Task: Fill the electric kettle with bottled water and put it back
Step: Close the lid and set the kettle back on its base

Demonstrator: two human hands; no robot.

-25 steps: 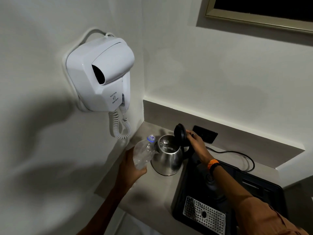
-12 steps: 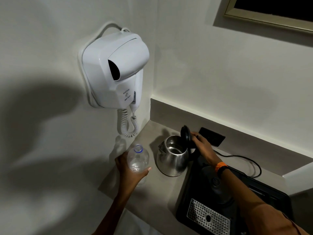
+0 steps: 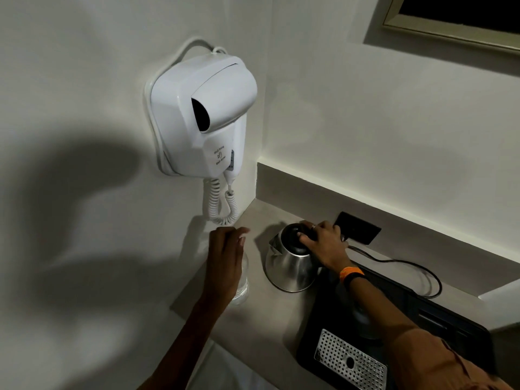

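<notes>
We had the steel kettle [image 3: 291,267] standing on the grey counter [image 3: 270,313], its black lid [image 3: 295,237] down.

Our right hand [image 3: 323,244] lay over the lid and handle, fingers pressing the top. Just left, the clear water bottle [image 3: 242,280] stood upright on the counter, our left hand [image 3: 225,263] loose in front of it with fingers spread, not gripping. A black tray [image 3: 399,327] sat to the right, a white wall hair dryer [image 3: 202,116] above.

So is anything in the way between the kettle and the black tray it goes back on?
Nothing visible: the kettle stands on the counter right beside the tray, with only the right hand on its lid.
</notes>
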